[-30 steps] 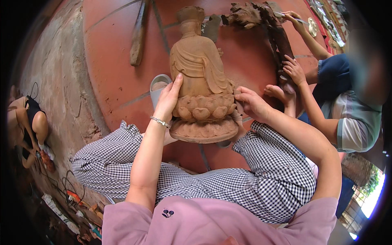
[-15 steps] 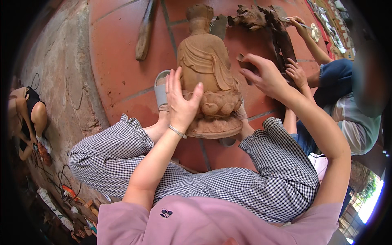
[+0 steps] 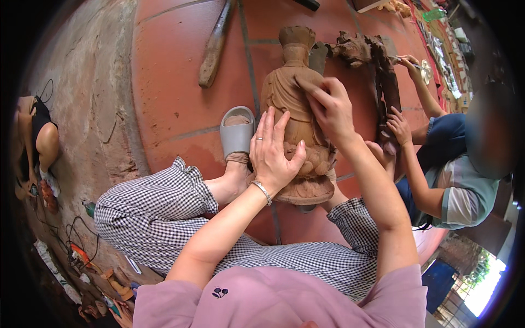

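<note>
A carved wooden statue (image 3: 276, 87) of a robed seated figure on a lotus base stands between my feet, its draped back toward me. My left hand (image 3: 272, 156), fingers stretched out and thumb apart, lies against its lower left side and covers part of the robe. In my right hand (image 3: 334, 112) a small brown folded piece, which looks like sandpaper (image 3: 307, 83), is pinched between thumb and fingers. It touches the statue's upper right back, near the shoulder. The statue's front is hidden.
A wooden mallet-like stick (image 3: 217, 46) lies on the red tiles at far left. To the right, a co-worker (image 3: 448, 158) holds a brush-like tool by a dark gnarled wood piece (image 3: 387, 82). Another person (image 3: 35, 142) sits far left, near cables (image 3: 71, 235).
My right hand has moved left, bringing the brown piece from beside the statue onto its back. My left hand now lies flatter on the side. The whole view has shifted slightly.
</note>
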The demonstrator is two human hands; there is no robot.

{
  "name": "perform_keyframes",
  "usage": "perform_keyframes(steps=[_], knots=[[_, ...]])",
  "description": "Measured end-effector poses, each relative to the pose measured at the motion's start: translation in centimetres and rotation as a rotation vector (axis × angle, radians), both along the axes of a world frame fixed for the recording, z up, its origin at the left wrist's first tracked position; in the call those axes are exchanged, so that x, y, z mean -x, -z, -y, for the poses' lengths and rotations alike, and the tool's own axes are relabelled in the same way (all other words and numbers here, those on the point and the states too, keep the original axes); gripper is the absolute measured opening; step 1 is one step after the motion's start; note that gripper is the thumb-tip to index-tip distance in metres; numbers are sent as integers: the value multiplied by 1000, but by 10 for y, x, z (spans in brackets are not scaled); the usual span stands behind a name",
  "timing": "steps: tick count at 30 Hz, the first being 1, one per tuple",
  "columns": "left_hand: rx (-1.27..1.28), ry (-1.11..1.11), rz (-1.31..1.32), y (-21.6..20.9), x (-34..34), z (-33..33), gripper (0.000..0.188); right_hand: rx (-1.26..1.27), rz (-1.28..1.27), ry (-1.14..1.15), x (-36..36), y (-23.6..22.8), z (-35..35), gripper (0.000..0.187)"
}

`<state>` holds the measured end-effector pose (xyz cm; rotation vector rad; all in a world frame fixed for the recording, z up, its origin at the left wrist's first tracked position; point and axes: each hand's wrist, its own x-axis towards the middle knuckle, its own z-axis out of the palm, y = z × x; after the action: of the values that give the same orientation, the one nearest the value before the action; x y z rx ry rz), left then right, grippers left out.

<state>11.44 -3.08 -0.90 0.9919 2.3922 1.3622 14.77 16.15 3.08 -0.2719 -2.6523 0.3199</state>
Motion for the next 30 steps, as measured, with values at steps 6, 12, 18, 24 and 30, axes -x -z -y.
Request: perform_keyframes(steps=[6,12,18,24,30], knots=[[-31,-11,-4,3,2,-1,68,-156,170,12,2,-11,12,14],[-9,-12,-50,-2,1,-2,68,-224,114,0,31,-11,6,14],[-9,-19,-40,3,6,1,67,-221,168,52,23,-6,16,15],[-17,-13,-50,2,-2,-5,68,-225,121,243,37,-8,1,12],[-5,-27,-30,1,3,-3,66,-263,216,213,3,-14,26,14]])
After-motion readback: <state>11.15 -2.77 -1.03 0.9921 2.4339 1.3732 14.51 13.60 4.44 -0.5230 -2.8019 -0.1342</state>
